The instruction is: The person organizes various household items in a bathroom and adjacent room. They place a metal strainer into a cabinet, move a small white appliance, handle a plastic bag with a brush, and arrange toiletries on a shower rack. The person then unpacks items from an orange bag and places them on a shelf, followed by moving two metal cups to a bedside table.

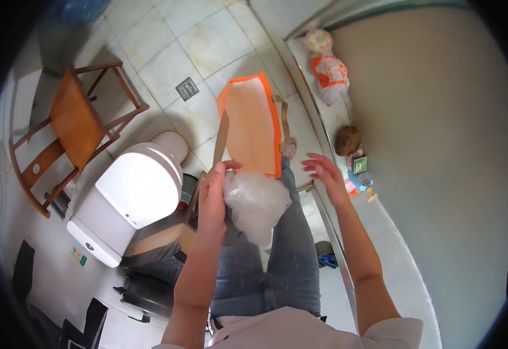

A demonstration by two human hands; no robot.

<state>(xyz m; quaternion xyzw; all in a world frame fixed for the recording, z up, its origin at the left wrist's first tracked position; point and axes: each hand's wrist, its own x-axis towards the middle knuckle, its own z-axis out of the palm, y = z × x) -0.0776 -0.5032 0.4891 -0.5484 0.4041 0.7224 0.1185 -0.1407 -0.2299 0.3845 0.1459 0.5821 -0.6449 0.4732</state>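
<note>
My left hand (213, 192) grips a crumpled translucent plastic bag (258, 203), which hangs in front of my legs. To its right, my right hand (325, 173) is raised with fingers apart and holds nothing. A tan tote bag with orange trim (254, 126) gapes open just beyond the plastic bag, its tan strap handles (283, 118) at both sides. The near edge of the tote is hidden behind the plastic bag. What, if anything, the plastic bag contains cannot be made out.
A white toilet (142, 187) with its lid down stands at left, beside a wooden chair (77, 122). A cardboard box (166, 239) lies near my left forearm. Along the right ledge sit an orange-and-white plastic bag (330, 74), a brown round object (347, 140) and a blue bottle (360, 179).
</note>
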